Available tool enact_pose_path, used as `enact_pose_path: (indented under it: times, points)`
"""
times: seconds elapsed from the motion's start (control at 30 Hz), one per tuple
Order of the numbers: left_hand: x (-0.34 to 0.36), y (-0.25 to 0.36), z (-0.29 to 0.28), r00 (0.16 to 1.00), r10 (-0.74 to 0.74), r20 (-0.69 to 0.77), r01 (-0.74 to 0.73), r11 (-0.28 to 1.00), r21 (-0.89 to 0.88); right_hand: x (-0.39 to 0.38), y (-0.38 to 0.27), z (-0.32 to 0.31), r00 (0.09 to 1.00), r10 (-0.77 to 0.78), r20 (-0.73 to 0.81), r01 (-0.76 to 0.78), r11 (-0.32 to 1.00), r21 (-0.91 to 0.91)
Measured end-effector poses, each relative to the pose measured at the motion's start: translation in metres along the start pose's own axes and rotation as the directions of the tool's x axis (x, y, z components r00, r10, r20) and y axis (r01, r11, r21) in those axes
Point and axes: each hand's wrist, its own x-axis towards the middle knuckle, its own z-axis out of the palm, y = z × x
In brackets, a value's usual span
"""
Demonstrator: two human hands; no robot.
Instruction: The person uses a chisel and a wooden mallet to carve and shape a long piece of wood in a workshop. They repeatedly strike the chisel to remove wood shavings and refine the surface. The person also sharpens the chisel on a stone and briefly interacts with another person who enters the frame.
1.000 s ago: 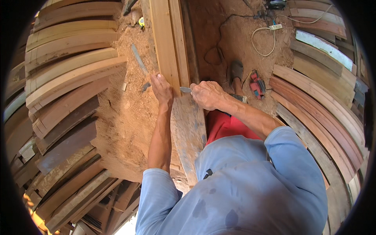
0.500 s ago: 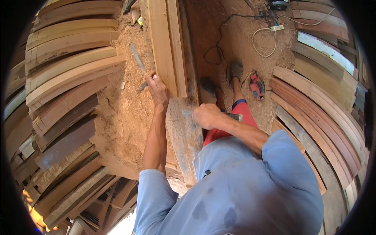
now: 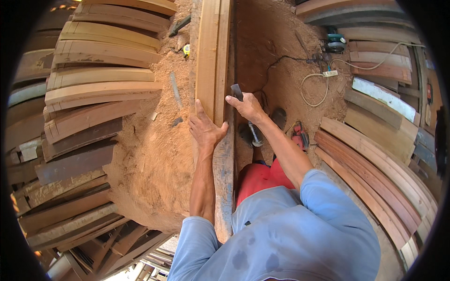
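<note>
The left hand [image 3: 205, 129] lies flat on the near end of the long board [image 3: 212, 51], fingers spread wide and thumb out to the side. The board runs away from the person along the bench [image 3: 225, 164], beside a bed of sawdust [image 3: 154, 154]. The right hand [image 3: 247, 107] is at the board's right edge, fingers closed around a dark flat tool [image 3: 236, 91]. Curved planks [image 3: 93, 84] are stacked on the left.
</note>
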Motion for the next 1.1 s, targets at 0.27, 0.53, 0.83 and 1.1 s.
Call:
enact_pose_path:
  times: [0.27,0.53,0.83,1.1]
  points:
    - [-0.016,0.018,0.003,0.999,0.018,0.048,-0.014,0.996,-0.083,-0.010,0.005,0.024,0.997,0.080,0.004,-0.079,0.971,0.225]
    - [-0.012,-0.023,0.013,0.974,0.227,0.027,-0.183,0.843,-0.505,-0.045,-0.037,-0.001,0.998,0.032,0.045,-0.041,0.974,0.223]
    - [-0.016,-0.081,0.002,0.967,0.194,0.168,0.033,0.558,-0.829,-0.027,-0.078,0.057,0.998,-0.065,0.001,0.063,0.972,-0.227]
    - [-0.046,-0.121,-0.014,0.910,0.404,0.088,-0.185,0.589,-0.787,-0.026,-0.085,0.056,0.979,-0.094,0.181,0.097,0.995,-0.008]
